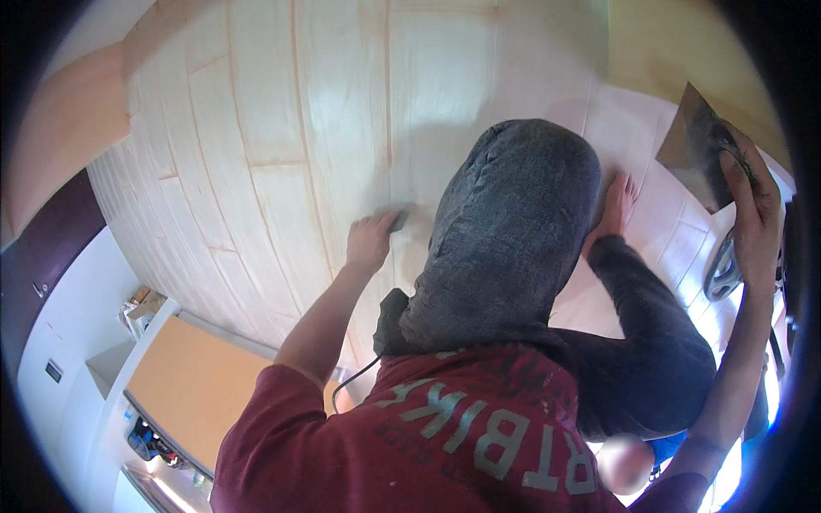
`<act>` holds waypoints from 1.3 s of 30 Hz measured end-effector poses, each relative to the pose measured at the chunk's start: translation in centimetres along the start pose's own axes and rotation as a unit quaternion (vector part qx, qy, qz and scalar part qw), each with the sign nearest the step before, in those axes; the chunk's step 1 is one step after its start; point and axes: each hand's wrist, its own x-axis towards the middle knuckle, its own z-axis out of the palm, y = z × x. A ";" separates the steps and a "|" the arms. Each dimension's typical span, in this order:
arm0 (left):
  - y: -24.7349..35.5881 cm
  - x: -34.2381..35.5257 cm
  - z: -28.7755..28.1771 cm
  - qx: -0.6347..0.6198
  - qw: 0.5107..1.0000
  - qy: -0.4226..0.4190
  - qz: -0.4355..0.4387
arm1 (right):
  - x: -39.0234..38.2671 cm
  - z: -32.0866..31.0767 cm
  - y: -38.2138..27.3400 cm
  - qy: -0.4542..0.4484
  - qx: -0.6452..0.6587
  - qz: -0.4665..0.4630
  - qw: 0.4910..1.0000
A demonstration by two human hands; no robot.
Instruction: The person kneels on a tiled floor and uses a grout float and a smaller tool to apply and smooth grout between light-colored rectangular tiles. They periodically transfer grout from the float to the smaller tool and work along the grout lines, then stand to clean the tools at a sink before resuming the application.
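Maroon shirt [368, 445]; flat blade [683, 141] in right hand [754, 201].

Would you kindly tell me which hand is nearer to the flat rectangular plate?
Right: the right hand grips the flat plate; the left hand is well off to its left, by the plank-patterned floor.

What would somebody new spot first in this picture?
Probably the grey-trousered knee, big in the middle, just above the dark red shirt. Next comes the flat metallic plate in the right hand, at the upper right. Left of the knee, the left hand holds a small dark piece over pale planks.
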 end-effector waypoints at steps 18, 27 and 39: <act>18.6 2.7 -28.7 -0.084 0.762 0.542 0.344 | 5.9 9.0 -13.0 -0.295 0.640 0.102 0.702; 18.0 -11.0 -22.2 0.012 0.887 0.433 0.162 | -3.5 19.9 -18.8 -0.621 0.556 0.200 0.515; 14.2 -8.7 -8.7 -0.884 0.160 0.422 -0.123 | -2.4 23.8 -24.6 -0.449 0.308 -0.529 0.651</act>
